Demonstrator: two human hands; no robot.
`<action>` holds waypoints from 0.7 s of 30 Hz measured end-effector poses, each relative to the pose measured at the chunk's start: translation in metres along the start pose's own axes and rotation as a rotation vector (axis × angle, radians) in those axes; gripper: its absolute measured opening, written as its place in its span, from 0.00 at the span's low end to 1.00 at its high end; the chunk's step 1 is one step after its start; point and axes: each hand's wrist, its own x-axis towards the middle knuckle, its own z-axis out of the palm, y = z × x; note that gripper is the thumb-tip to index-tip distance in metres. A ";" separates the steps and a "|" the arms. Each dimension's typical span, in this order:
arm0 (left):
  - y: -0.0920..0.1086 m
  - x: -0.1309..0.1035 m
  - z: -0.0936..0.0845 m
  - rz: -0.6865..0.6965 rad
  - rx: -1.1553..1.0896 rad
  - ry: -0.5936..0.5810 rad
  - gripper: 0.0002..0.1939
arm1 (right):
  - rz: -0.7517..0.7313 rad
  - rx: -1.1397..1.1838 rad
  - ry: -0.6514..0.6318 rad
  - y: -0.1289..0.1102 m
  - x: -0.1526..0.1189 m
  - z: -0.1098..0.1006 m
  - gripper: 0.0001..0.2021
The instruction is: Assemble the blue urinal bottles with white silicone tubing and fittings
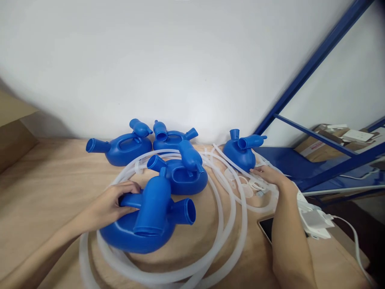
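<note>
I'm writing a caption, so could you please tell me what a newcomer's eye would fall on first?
Probably the front blue jug, gripped by the left hand. Four more jugs sit farther back, and pale hose loops across the table in wide rings.

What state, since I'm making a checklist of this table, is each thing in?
Front jug: left hand gripping its handle; mouth open.
Middle jug: upright, mouth open.
Back left jug: upright, mouth open.
Back centre jug: upright; mouth hard to see.
Far-right jug: upright; right hand at its base, grip unclear.
Tubing: loosely coiled.
Phone: lying flat, partly hidden.
Adapter: cable attached.
</note>
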 end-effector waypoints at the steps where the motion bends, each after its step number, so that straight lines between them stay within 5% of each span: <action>1: -0.002 0.002 0.007 0.026 0.007 0.023 0.13 | 0.017 0.010 0.003 0.001 -0.001 -0.003 0.19; 4: -0.007 0.005 0.014 0.116 0.068 0.062 0.13 | 0.069 0.015 0.044 0.004 -0.009 -0.017 0.17; 7: -0.004 0.003 0.003 0.208 0.109 -0.008 0.32 | 0.026 0.061 0.128 0.000 -0.033 -0.035 0.19; 10: 0.010 -0.003 -0.015 0.278 0.069 -0.087 0.52 | -0.226 0.272 0.363 -0.024 -0.072 -0.051 0.31; 13: 0.029 -0.006 -0.027 0.350 0.088 -0.057 0.56 | -0.638 0.356 0.440 -0.071 -0.110 -0.056 0.30; 17: 0.039 0.000 -0.021 0.421 0.196 -0.067 0.47 | -1.156 0.278 0.267 -0.149 -0.132 -0.037 0.27; 21: 0.031 0.007 -0.002 0.451 0.183 -0.057 0.72 | -1.268 0.328 0.197 -0.199 -0.126 0.008 0.29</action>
